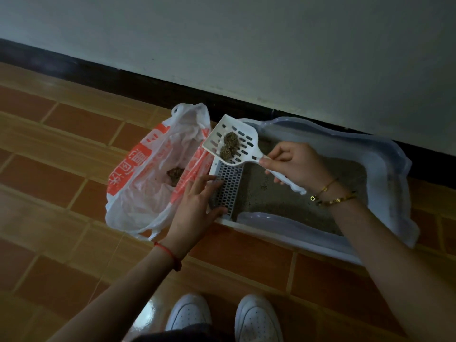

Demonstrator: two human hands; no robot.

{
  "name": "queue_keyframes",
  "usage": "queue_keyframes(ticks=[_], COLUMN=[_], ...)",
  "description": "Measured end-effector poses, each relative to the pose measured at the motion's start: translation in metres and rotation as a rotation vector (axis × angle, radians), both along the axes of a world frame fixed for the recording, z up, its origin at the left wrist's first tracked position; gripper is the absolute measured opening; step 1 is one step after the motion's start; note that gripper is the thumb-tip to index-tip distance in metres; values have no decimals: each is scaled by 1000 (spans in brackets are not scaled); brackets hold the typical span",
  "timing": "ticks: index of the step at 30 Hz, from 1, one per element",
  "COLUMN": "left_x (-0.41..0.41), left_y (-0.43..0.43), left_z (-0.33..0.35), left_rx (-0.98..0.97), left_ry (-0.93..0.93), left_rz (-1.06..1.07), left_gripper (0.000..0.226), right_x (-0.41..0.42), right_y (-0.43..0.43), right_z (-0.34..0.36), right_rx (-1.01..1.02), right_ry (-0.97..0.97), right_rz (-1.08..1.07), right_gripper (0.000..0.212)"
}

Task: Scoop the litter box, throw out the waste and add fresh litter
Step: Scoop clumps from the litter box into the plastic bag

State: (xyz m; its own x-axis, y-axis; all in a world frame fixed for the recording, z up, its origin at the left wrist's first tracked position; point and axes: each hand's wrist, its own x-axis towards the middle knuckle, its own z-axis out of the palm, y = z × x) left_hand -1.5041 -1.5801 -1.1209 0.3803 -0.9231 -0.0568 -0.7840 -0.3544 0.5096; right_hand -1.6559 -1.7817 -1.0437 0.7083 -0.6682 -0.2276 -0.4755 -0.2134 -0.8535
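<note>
My right hand [293,166] grips the litter scoop [215,140] by its handle, holding two waste clumps [230,145] over the litter box's [385,166] left end. My left hand [195,208] lies flat, fingers straight, on the box's grated step [229,187]. I should keep the scoop level past the rim, then tip it into the plastic bag [138,193] just left of the box.

Looks like a room in a home: orange tiled floor [74,156], plain white wall [246,45], cat litter box [385,164] beside a shopping bag [138,198].
</note>
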Motion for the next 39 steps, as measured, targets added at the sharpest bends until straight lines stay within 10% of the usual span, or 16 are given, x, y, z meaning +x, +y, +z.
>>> queue_keyframes(ticks=[29, 39], left_x=[-6, -3], left_y=[0, 2], left_z=[-1, 1], left_rx=[-20, -27], left_ry=[68, 97], left_rz=[68, 45], left_gripper=[64, 64], right_x=[120, 99], right_y=[55, 38], right_z=[-6, -1], right_rx=[-1175, -711], right_ry=[296, 196], right_rz=[544, 228], right_gripper=[29, 21])
